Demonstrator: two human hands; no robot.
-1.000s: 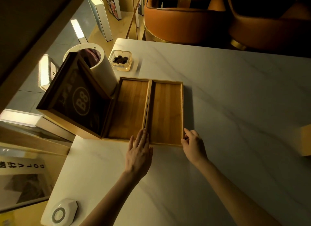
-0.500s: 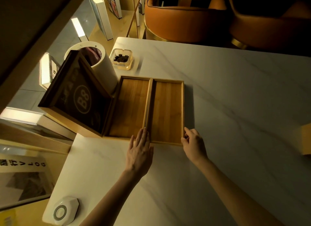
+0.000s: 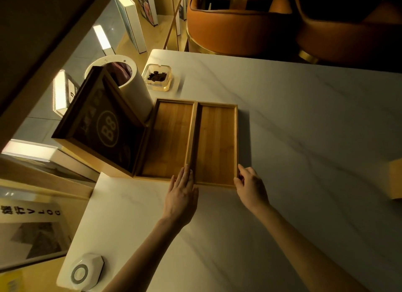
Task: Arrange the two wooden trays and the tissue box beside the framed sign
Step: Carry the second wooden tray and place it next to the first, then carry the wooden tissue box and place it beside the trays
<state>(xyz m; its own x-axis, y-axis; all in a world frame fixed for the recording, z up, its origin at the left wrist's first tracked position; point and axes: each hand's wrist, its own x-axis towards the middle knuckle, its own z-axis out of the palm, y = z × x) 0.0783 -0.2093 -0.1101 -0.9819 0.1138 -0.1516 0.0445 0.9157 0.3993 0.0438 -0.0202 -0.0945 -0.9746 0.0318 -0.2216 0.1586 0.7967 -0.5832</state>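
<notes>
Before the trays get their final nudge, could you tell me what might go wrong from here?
1. The left tray already sits against the tilted framed sign; a leftward push from the right hand could shift or tip the sign.
2. The sign stands at the table edge, so it may slide off.
3. The left hand has fingers lying over the seam between that tray and the right tray; closing the trays further might pinch them.

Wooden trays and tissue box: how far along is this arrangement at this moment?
Mostly done: both wooden trays lie side by side, touching, against the framed sign. In hand: the left hand rests flat at their shared near edge, and the right hand pinches the right tray's near corner, squaring them. Left: the tissue box, which I cannot identify here.
</notes>
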